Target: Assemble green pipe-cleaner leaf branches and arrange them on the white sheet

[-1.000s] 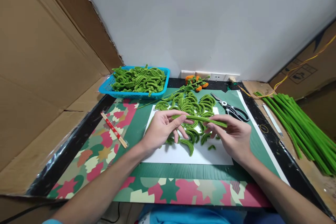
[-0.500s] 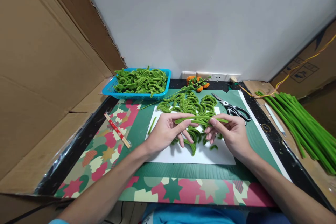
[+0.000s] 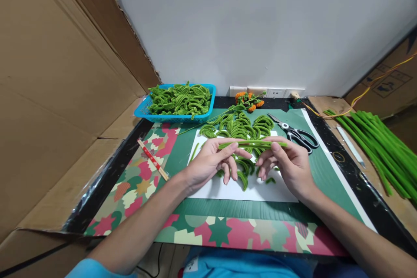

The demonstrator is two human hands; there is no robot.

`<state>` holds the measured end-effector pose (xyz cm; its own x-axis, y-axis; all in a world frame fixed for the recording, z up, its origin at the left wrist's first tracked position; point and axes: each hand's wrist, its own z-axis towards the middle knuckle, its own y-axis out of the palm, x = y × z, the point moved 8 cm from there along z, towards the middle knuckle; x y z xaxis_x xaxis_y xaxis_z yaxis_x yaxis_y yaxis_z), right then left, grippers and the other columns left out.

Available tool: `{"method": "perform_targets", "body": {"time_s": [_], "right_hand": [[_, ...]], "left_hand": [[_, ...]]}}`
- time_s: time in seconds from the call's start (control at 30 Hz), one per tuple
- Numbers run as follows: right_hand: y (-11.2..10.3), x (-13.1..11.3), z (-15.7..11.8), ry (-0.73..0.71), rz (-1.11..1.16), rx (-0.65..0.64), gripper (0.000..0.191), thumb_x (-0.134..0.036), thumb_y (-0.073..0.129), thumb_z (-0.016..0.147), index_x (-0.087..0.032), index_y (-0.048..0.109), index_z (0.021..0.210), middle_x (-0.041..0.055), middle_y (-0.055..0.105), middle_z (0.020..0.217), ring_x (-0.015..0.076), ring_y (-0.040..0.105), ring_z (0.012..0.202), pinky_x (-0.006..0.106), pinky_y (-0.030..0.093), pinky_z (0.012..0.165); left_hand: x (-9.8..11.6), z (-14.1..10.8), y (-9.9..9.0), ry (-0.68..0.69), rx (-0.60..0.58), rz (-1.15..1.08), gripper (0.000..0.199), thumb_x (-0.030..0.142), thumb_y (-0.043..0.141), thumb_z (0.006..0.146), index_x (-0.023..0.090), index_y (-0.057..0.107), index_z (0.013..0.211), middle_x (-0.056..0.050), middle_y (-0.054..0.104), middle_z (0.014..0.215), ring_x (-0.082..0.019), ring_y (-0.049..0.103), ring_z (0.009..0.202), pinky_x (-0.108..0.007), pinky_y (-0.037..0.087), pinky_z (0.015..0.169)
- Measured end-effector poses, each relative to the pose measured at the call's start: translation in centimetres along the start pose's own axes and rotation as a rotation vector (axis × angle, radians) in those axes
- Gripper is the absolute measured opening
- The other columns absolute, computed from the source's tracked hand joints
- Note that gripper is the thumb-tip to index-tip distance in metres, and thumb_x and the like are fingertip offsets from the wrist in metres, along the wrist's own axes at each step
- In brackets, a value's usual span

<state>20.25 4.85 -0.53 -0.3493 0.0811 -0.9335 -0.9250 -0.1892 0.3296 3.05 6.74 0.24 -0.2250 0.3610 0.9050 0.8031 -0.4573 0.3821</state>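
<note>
A green fuzzy pipe cleaner strip (image 3: 254,143) stretches between my two hands above the white sheet (image 3: 211,192). My left hand (image 3: 216,158) pinches its left end between thumb and fingers. At the other end, my right hand (image 3: 288,160) grips it with the thumb on top. The strip looks doubled, with two strands side by side. Beneath and behind my hands lies a pile of bent green pipe cleaner pieces (image 3: 239,126), partly hidden by my fingers. One short loose piece (image 3: 270,180) rests on the sheet below my right hand.
A blue basket (image 3: 140,110) of green pieces stands at the back left. Orange pipe cleaner flowers (image 3: 252,107) lie by the wall. Scissors (image 3: 298,134) sit right of the pile. Wrapped chopsticks (image 3: 153,159) are at left; long green stems (image 3: 381,152) and a white pen-like tool (image 3: 351,145) at right.
The strip is drawn straighter, and its two strands lie closer together. My right hand has shifted slightly right. The whole view has also shifted a little.
</note>
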Motion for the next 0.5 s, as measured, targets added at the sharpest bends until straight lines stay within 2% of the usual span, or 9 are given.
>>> {"method": "perform_targets", "body": {"time_s": [0.13, 0.27, 0.4, 0.5], "right_hand": [[-0.7, -0.9, 0.0, -0.115, -0.085, 0.102, 0.022, -0.043, 0.075, 0.101, -0.021, 0.077, 0.106, 0.003, 0.078, 0.078, 0.0178, 0.071, 0.051, 0.028, 0.06, 0.041], [-1.1, -2.3, -0.3, -0.234, -0.224, 0.182, 0.015, -0.036, 0.078, 0.099, -0.022, 0.08, 0.099, 0.0016, 0.075, 0.072, 0.0156, 0.067, 0.048, 0.027, 0.059, 0.041], [-0.8, -3.6, -1.0, -0.359, -0.35, 0.195, 0.011, -0.032, 0.075, 0.101, -0.022, 0.08, 0.102, 0.0024, 0.074, 0.077, 0.0168, 0.07, 0.053, 0.03, 0.061, 0.046], [-1.0, -4.0, -1.5, -0.429, -0.443, 0.205, 0.01, -0.026, 0.072, 0.103, -0.024, 0.081, 0.106, 0.0022, 0.074, 0.082, 0.0148, 0.069, 0.056, 0.029, 0.059, 0.047]], "left_hand": [[-0.3, -0.1, 0.5, -0.013, -0.04, -0.021, 0.047, 0.046, 0.078, 0.099, 0.009, 0.07, 0.127, -0.021, 0.081, 0.117, -0.016, 0.076, 0.056, -0.02, 0.057, 0.039], [-0.6, -0.1, 0.6, -0.043, -0.051, -0.059, 0.038, 0.048, 0.074, 0.102, 0.012, 0.065, 0.109, -0.018, 0.083, 0.109, -0.017, 0.076, 0.054, -0.02, 0.056, 0.039], [-0.8, 0.1, 0.4, -0.067, -0.029, -0.127, 0.036, 0.047, 0.071, 0.103, 0.014, 0.058, 0.096, -0.019, 0.083, 0.106, -0.015, 0.074, 0.052, -0.017, 0.053, 0.037], [-0.8, 0.2, -0.2, -0.07, -0.003, -0.178, 0.033, 0.042, 0.07, 0.105, 0.012, 0.06, 0.095, -0.018, 0.083, 0.106, -0.014, 0.075, 0.055, -0.017, 0.053, 0.038]]}}
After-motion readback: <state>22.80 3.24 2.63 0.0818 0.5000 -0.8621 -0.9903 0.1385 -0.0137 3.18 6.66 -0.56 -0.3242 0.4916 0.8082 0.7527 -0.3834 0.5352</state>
